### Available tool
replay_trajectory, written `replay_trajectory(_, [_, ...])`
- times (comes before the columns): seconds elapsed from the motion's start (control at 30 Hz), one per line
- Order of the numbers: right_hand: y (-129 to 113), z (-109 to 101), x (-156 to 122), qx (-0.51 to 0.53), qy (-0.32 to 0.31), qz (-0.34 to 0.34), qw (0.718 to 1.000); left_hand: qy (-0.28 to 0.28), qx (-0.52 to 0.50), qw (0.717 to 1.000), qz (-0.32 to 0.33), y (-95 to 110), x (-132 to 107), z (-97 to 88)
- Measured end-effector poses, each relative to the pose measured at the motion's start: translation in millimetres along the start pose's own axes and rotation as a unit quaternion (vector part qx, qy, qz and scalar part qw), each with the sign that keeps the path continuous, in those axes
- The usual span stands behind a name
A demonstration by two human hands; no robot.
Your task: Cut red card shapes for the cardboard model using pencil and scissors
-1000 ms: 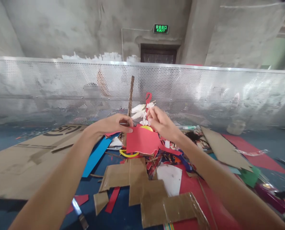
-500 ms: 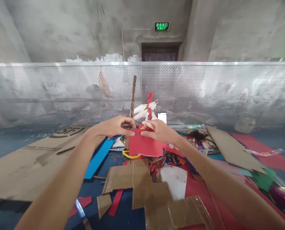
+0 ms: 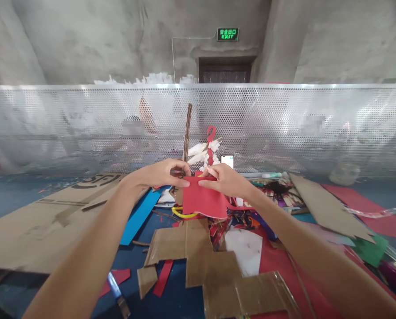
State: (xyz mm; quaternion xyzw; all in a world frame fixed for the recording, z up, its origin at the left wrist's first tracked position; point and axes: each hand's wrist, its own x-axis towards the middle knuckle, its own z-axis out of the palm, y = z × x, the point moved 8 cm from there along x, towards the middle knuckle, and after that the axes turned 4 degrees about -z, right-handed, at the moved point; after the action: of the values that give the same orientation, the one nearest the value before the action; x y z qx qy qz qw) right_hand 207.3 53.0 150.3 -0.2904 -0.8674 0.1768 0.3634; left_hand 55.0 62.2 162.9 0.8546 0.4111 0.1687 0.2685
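Pinching red sheet (image 3: 202, 200), left hand (image 3: 167, 173) and right hand (image 3: 228, 180), translucent container (image 3: 344, 173), contents unclear

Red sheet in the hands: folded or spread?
Spread in front: the red sheet shows one broad face below the fingers; any fold behind, cannot tell.

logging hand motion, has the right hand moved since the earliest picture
Yes: against the exit sign, the right hand has moved down, from the white pieces to the top edge of the red sheet.
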Motion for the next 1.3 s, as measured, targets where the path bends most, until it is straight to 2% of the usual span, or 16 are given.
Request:
replay_trajectory(0.2, [-1.7,0.1,1.0,0.01,0.011,-0.002,1.0,0.001,0.018,1.0,0.007,6.4,-0.3,-1.6])
replay_trajectory(0.47, [3.1,1.4,0.7,-0.019,0.006,0.011,1.0,0.008,0.013,1.0,-0.005,-2.5,1.0,-1.5])
replay_trajectory(0.67, [2.1,1.8,0.5,-0.03,0.006,0.013,0.999,0.002,0.016,1.0,0.005,1.6,0.4,-1.3])
replay_trajectory(1.3, [6.4,3.8,2.0,-0.025,0.018,-0.003,1.0,-0.007,-0.032,0.999,0.005,5.7,-1.3,1.1])
